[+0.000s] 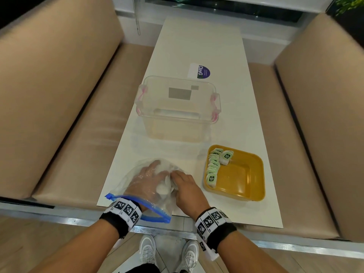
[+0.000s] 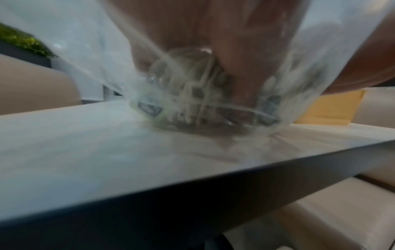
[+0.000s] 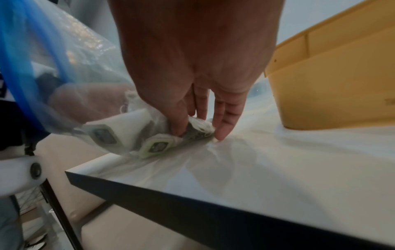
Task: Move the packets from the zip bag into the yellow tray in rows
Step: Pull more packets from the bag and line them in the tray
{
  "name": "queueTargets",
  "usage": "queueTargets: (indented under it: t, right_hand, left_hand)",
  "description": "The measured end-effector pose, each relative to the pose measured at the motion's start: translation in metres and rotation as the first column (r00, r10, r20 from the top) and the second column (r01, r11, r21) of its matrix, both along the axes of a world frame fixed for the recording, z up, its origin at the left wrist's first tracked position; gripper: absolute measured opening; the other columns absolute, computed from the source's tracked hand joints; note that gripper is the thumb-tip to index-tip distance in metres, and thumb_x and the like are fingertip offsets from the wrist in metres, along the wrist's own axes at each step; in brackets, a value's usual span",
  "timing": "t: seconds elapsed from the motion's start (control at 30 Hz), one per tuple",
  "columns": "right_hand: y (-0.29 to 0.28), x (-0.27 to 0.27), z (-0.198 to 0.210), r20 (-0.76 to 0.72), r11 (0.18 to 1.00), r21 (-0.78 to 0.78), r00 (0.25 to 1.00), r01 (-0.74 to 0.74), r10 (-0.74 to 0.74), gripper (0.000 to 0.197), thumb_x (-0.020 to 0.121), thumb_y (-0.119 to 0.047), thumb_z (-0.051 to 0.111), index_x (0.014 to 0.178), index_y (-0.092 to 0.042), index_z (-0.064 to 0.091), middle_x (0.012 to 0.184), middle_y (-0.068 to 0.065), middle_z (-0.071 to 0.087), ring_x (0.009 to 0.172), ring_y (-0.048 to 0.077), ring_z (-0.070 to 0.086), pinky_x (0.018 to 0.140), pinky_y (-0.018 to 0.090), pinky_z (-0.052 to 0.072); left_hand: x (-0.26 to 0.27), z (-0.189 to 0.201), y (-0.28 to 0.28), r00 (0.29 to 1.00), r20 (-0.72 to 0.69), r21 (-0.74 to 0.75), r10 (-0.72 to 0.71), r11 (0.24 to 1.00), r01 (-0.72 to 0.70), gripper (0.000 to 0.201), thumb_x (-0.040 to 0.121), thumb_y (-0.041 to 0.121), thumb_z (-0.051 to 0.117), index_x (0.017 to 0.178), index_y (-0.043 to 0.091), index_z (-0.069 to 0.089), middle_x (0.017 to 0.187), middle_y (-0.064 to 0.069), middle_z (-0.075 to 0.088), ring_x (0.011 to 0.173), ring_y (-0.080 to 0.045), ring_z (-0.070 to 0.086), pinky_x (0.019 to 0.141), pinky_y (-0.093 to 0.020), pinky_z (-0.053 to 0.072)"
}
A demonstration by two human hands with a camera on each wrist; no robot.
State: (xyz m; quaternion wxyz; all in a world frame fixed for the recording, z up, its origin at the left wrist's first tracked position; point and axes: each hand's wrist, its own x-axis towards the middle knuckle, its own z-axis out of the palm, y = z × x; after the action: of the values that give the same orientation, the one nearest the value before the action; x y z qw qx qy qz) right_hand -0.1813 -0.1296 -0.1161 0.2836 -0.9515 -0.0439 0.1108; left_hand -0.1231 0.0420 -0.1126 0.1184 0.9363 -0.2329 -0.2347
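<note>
**— Where were your hands, and what worried you?**

My left hand (image 1: 149, 179) was deep inside the zip bag (image 1: 137, 175), its fingers closed around a clump of packets (image 3: 155, 145) at the bottom. My right hand (image 1: 186, 186) was outside, pinching the bag's plastic through to the packets to steady it. My judgement was that the strings could snag: the left wrist view, though blurred, showed threads tangled over the packets, so pulling one out might drag several along and spill them on the table (image 1: 232, 123). The bag also lay near the table's front edge, its blue zip (image 1: 155, 212) hanging past it, so a hard tug might have slid the lot toward the floor.

**— And what was in the containers?**

The bag held the remaining packets, bunched under my fingers; I couldn't count them. The yellow tray (image 1: 254, 186), just to the right of my right hand, had one row of packets (image 1: 213, 166) standing along its left wall and a single packet (image 1: 226, 157) beginning a second row at the far end. The rest of its floor was bare. Beyond both stood a clear lidded box (image 1: 177, 109) with pink latches, and I saw nothing inside it.
</note>
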Motion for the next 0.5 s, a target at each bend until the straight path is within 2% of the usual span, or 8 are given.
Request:
queueTargets:
  t: [0.07, 0.17, 0.27, 0.37, 0.47, 0.5]
  right_hand:
    - [-0.001, 0.001, -0.002, 0.0, 1.0, -0.015, 1.0, 0.0, 0.0, 0.062, 0.088, -0.002, 0.05, 0.147, -0.017, 0.038, 0.152, 0.0, 0.037, 0.132, 0.024, 0.036, 0.111, 0.028, 0.031]
    - [-0.003, 0.004, -0.003, -0.008, 0.999, -0.032, 1.0, 0.02, -0.02, 0.062, 0.088, -0.003, 0.047, 0.146, -0.022, 0.041, 0.151, -0.005, 0.039, 0.127, 0.024, 0.041, 0.106, 0.029, 0.037]
    - [-0.004, 0.008, 0.0, -0.004, 0.999, -0.027, 0.999, 0.047, -0.048, 0.058, 0.09, -0.007, 0.049, 0.145, -0.024, 0.044, 0.15, -0.005, 0.041, 0.126, 0.025, 0.044, 0.102, 0.028, 0.038]
    - [-0.005, 0.012, 0.004, 0.011, 0.998, -0.009, 0.998, 0.065, -0.065, 0.053, 0.091, -0.01, 0.052, 0.143, -0.021, 0.047, 0.148, -0.003, 0.045, 0.126, 0.026, 0.046, 0.103, 0.029, 0.038]
    - [-0.001, 0.016, 0.001, 0.018, 0.998, -0.01, 0.998, 0.068, -0.068, 0.052, 0.09, -0.011, 0.054, 0.14, -0.021, 0.051, 0.144, -0.003, 0.049, 0.121, 0.028, 0.05, 0.1, 0.032, 0.043]
    - [0.002, 0.017, -0.001, 0.015, 0.998, -0.023, 0.998, 0.063, -0.062, 0.051, 0.089, -0.011, 0.054, 0.139, -0.022, 0.051, 0.142, -0.004, 0.05, 0.118, 0.028, 0.052, 0.097, 0.033, 0.046]
  left_hand:
    - [-0.001, 0.007, -0.001, 0.999, 0.032, 0.007, 0.017, 1.0, -0.017, 0.068, 0.084, 0.047, 0.066, 0.147, 0.04, 0.038, 0.166, 0.008, 0.002, 0.146, -0.026, 0.022, 0.109, -0.037, 0.039]
    - [-0.004, 0.012, 0.001, 0.995, 0.052, -0.069, 0.087, 0.994, -0.083, 0.061, 0.079, 0.059, 0.065, 0.135, 0.041, 0.048, 0.157, 0.01, 0.026, 0.136, -0.025, 0.04, 0.098, -0.038, 0.049]
    - [-0.005, 0.007, 0.008, 0.985, 0.074, -0.185, 0.156, 0.973, -0.14, 0.061, 0.07, 0.068, 0.053, 0.127, 0.048, 0.043, 0.14, 0.007, 0.047, 0.121, -0.026, 0.053, 0.088, -0.044, 0.055]
    - [-0.004, 0.014, 0.009, 0.984, 0.022, -0.134, 0.179, 0.976, -0.174, 0.065, 0.077, 0.059, 0.059, 0.138, 0.05, 0.037, 0.138, 0.011, 0.043, 0.117, -0.019, 0.053, 0.089, -0.037, 0.053]
    - [0.001, 0.021, 0.001, 0.977, -0.065, -0.032, 0.202, 0.978, -0.204, 0.06, 0.088, 0.045, 0.06, 0.143, 0.045, 0.036, 0.145, 0.009, 0.031, 0.115, -0.02, 0.055, 0.097, -0.038, 0.049]
    - [0.004, 0.021, -0.001, 0.975, -0.098, 0.01, 0.198, 0.98, -0.198, 0.06, 0.09, 0.041, 0.058, 0.145, 0.043, 0.034, 0.15, 0.008, 0.027, 0.121, -0.02, 0.052, 0.102, -0.039, 0.046]
